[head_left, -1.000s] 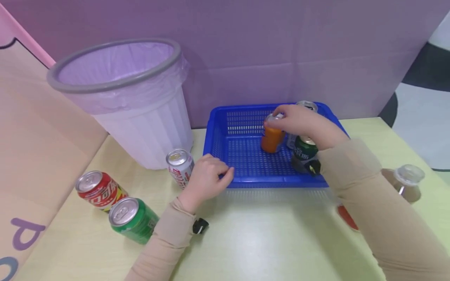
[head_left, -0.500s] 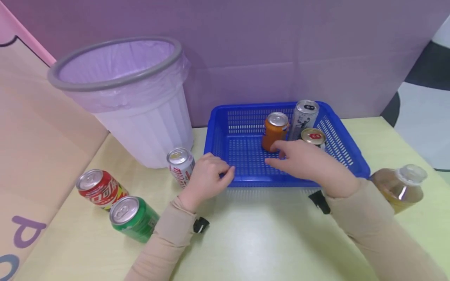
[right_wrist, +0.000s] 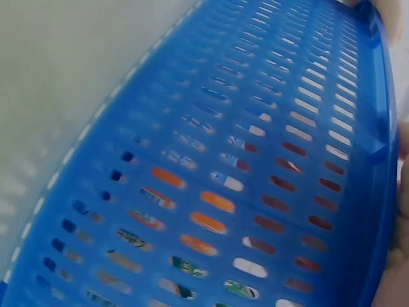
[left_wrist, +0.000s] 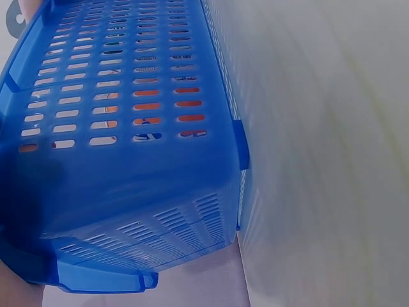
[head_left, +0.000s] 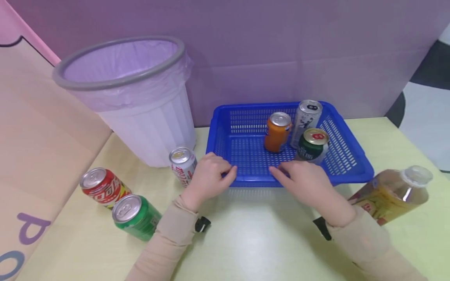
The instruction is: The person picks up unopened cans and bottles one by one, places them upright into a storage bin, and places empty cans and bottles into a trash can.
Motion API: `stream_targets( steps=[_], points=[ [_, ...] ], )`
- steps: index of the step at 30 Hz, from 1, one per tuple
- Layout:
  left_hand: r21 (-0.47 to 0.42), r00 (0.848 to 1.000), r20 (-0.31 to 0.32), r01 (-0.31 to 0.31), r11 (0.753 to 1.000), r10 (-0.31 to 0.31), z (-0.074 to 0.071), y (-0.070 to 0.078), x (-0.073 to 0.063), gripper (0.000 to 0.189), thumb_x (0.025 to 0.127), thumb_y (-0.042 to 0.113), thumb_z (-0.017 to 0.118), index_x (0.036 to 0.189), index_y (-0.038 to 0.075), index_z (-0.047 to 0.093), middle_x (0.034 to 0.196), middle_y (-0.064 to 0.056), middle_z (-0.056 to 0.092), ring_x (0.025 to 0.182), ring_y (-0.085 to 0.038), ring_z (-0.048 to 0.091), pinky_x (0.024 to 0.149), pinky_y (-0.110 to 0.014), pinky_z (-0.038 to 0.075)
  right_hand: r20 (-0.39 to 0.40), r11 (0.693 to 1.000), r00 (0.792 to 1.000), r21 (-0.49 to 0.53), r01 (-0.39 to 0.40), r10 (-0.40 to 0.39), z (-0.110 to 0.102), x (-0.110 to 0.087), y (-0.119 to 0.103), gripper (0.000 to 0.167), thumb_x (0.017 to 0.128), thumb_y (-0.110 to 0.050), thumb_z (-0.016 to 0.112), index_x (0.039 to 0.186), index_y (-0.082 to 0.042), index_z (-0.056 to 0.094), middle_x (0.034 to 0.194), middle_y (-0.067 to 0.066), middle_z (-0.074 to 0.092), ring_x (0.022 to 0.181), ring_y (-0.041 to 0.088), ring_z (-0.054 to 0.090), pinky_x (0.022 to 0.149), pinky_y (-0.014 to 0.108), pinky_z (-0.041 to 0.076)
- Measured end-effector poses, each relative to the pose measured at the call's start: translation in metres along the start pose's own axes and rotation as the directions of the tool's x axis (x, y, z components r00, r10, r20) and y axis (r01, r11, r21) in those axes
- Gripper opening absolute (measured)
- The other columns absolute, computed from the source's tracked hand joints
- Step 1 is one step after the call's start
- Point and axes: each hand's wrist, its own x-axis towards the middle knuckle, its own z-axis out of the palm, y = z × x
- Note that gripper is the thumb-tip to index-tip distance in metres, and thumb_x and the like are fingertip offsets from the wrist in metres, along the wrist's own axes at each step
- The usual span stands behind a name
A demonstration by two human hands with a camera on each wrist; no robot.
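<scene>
A blue plastic basket (head_left: 246, 181) holds three upright cans: an orange one (head_left: 276, 136), a tall silver one (head_left: 305, 119) and a dark green one with a gold lid (head_left: 311, 146). My left hand (head_left: 210, 177) rests by the basket's front left corner, loosely curled with the thumb apart; its fingertips are partly hidden. Near the front rim, my right hand (head_left: 306, 183) stands with thumb and forefinger apart and holds no can. Both wrist views look at the basket's slotted wall (left_wrist: 128, 173), cans showing through the slots (right_wrist: 211, 224).
Left of the basket stand a white-and-red cola can (head_left: 181, 160), a red can (head_left: 103, 187) and a green can (head_left: 137, 218). Behind them is a white bin (head_left: 151, 125) with a grey rim and liner. A bottle of amber drink (head_left: 390, 199) stands at the right.
My right hand has let go of the orange can in the basket and drawn back toward the front rim. My left hand has stayed in place.
</scene>
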Motion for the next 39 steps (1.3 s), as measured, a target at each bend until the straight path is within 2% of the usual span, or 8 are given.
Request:
stream_targets(
  steps=[14,23,30,34,39],
  points=[
    [-0.005,1.000,0.006,-0.005,1.000,0.005,0.001,0.004,0.003,0.041,0.085,0.018,0.056,0.047,0.015,0.043,0.045,0.006,0.039,0.045,-0.009,0.034,0.057,-0.027,0.034,-0.145,0.994,0.987,-0.094,0.055,-0.068,0.006,-0.010,0.008,0.041,0.094,-0.038,0.053,0.060,-0.018,0.044,0.051,-0.005,0.038,0.045,0.011,0.037,0.044,0.028,0.028],
    [0.004,1.000,-0.005,-0.007,1.000,0.007,0.002,0.003,0.001,0.040,0.085,0.017,0.057,0.047,0.015,0.043,0.045,0.006,0.039,0.045,-0.008,0.034,0.056,-0.027,0.034,-0.177,0.987,0.974,-0.105,0.123,-0.140,0.007,-0.012,0.015,0.041,0.094,-0.034,0.055,0.058,-0.019,0.041,0.051,-0.007,0.034,0.045,0.009,0.033,0.045,0.027,0.026],
    [0.012,1.000,-0.011,-0.014,1.000,0.014,0.000,0.001,0.001,0.040,0.085,0.017,0.056,0.047,0.015,0.044,0.045,0.005,0.040,0.044,-0.009,0.035,0.056,-0.028,0.034,-0.190,0.980,0.967,-0.141,0.141,-0.167,0.012,-0.009,0.015,0.039,0.093,-0.034,0.055,0.057,-0.020,0.045,0.052,-0.008,0.038,0.048,0.010,0.039,0.044,0.030,0.030],
    [0.017,1.000,0.010,-0.012,1.000,0.012,-0.002,0.001,0.001,0.039,0.086,0.018,0.056,0.048,0.015,0.044,0.046,0.006,0.040,0.045,-0.009,0.036,0.057,-0.028,0.034,-0.213,0.979,0.963,-0.152,0.136,-0.167,0.015,-0.009,0.014,0.038,0.092,-0.033,0.055,0.057,-0.020,0.047,0.053,-0.007,0.040,0.049,0.011,0.042,0.043,0.029,0.031],
    [0.017,0.997,0.074,0.004,1.000,-0.006,-0.006,0.001,0.001,0.040,0.087,0.019,0.057,0.050,0.016,0.044,0.048,0.007,0.041,0.048,-0.009,0.038,0.059,-0.027,0.035,-0.237,0.976,0.955,-0.169,0.138,-0.176,0.017,-0.008,0.015,0.037,0.091,-0.033,0.055,0.057,-0.020,0.048,0.052,-0.006,0.041,0.049,0.012,0.044,0.043,0.029,0.031]
  ],
)
